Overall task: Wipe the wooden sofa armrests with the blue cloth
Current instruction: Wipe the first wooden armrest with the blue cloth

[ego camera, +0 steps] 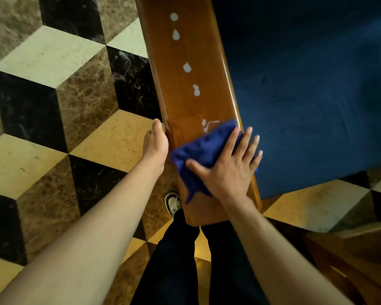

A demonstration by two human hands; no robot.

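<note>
A glossy wooden sofa armrest (pixel 185 102) runs from the top centre down toward me. Several pale liquid drops (pixel 187 67) lie in a line along it. The blue cloth (pixel 205 148) is spread on the near part of the armrest, its far edge touching a smeared drop. My right hand (pixel 231 166) lies flat on the cloth with fingers spread, pressing it down. My left hand (pixel 155 142) rests against the armrest's left edge, fingers curled under and hidden.
The dark blue sofa seat cushion (pixel 312 95) fills the right side. A marble floor (pixel 53 111) in a cube pattern lies to the left. My legs and one shoe (pixel 173 203) are below the armrest's near end. Another wooden piece (pixel 356 256) sits at the lower right.
</note>
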